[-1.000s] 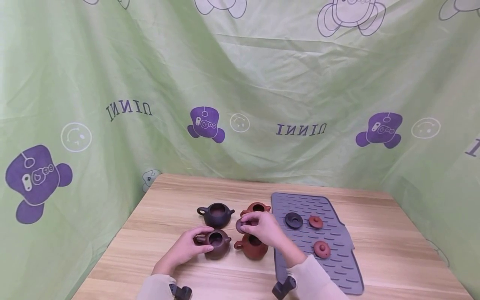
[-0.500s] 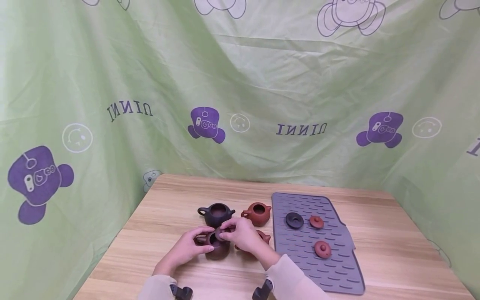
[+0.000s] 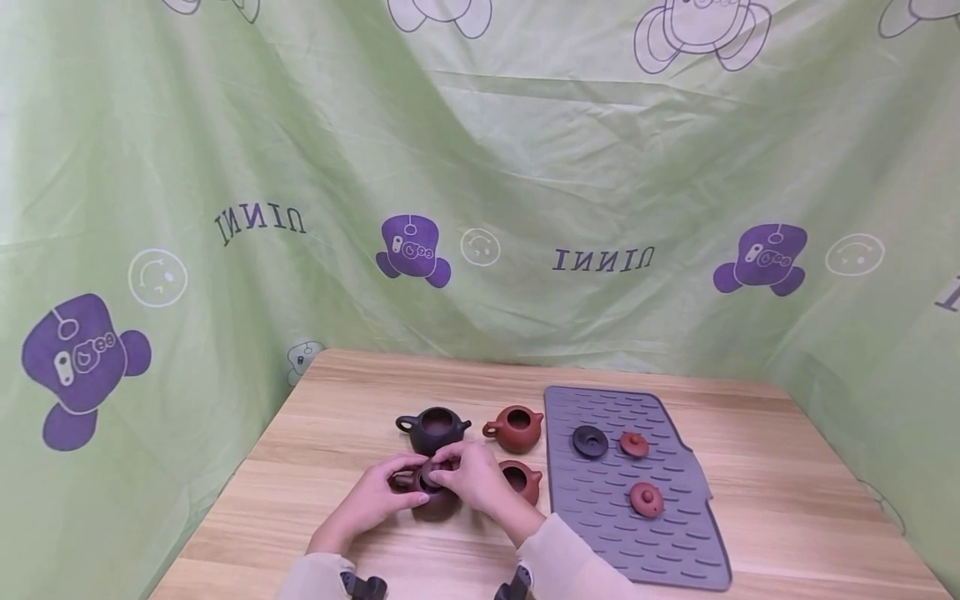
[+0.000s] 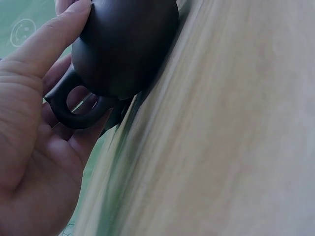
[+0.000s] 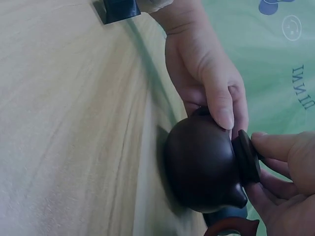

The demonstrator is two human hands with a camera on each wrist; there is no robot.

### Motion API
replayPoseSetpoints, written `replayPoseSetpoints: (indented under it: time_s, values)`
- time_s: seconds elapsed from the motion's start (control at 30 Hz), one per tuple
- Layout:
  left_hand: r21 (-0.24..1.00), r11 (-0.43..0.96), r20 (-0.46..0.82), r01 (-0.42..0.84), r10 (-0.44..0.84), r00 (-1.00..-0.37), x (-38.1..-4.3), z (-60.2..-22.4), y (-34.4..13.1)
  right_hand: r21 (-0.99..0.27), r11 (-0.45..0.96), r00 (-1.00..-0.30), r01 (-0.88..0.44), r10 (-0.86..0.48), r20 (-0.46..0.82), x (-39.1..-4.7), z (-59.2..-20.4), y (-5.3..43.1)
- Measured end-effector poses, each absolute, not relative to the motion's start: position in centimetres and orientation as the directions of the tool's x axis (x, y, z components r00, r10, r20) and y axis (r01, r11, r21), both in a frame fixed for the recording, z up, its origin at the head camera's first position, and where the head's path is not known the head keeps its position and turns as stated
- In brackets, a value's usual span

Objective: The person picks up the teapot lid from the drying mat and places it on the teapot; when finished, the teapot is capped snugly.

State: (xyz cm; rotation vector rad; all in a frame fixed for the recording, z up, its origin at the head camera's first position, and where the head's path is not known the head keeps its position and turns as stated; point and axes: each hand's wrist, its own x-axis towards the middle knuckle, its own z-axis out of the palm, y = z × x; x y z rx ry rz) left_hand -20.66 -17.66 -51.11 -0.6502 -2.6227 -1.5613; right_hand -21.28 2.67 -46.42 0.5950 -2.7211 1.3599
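My left hand grips a dark brown teapot from its handle side, thumb and fingers on either side of the body. The teapot stands on the table, with its loop handle close to the palm in the left wrist view. My right hand pinches a small dark brown lid right at the teapot's mouth. In the right wrist view the lid sits slightly tilted against the opening. Behind this pot stands a lidless black teapot.
Two lidless reddish teapots stand to the right, a far one and a near one partly behind my right hand. On a grey mat lie a black lid, a small red lid and another red lid.
My right hand has carried the lid left, from above the reddish teapots to the mouth of the dark brown teapot. The left hand has stayed on that pot.
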Motion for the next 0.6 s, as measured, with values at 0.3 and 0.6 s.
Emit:
replayPoseSetpoints:
  time_s: [0.3,0.6]
  values:
    - [0.836,0.412,0.228,0.362,0.341,-0.912,-20.68,-51.09,-17.75,-0.748,0.564,-0.934,-0.349,-0.272,0.230,-20.89,-47.06,1.95]
    - [0.833,0.417,0.214,0.363,0.362,-0.907,-20.87,-51.08,-18.01,-0.723,0.580,-0.925,-0.376,-0.278,0.258,-20.48,-47.28,2.08]
